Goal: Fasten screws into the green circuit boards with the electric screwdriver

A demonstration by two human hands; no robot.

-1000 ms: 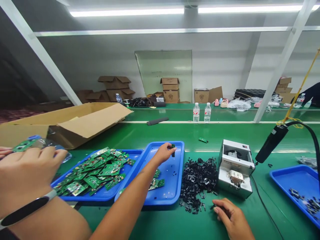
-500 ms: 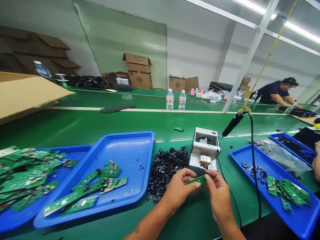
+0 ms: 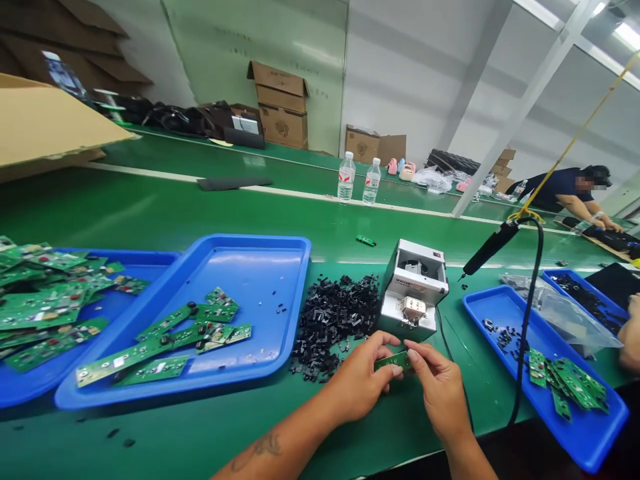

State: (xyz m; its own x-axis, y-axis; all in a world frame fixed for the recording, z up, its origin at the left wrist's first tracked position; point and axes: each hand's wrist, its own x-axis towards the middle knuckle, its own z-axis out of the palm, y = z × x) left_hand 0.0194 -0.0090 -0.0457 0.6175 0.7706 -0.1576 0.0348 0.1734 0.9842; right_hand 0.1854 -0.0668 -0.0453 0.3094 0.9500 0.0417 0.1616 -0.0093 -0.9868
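A small green circuit board [image 3: 395, 362] is pinched between both hands, just in front of the machine. My left hand [image 3: 367, 373] grips its left end with thumb and fingers. At the right end, my right hand [image 3: 434, 383] closes on the board with the thumb on top. Beyond the hands stands a white-and-grey benchtop machine [image 3: 414, 290] with a metal part on its front ledge. A heap of small black parts [image 3: 337, 320] lies to the left of it. The underside of the held board is hidden.
Blue trays [image 3: 255, 267] with circuit boards stand on the left; another blue tray [image 3: 493, 300] holds boards and black parts on the right. A black electric screwdriver [image 3: 490, 250] hangs from a yellow cord. Two water bottles [image 3: 346, 179] stand behind. A person [image 3: 565, 190] works at far right.
The view has tilted down and rolled slightly. Both hands still hold the board, now a little nearer to me relative to the machine.
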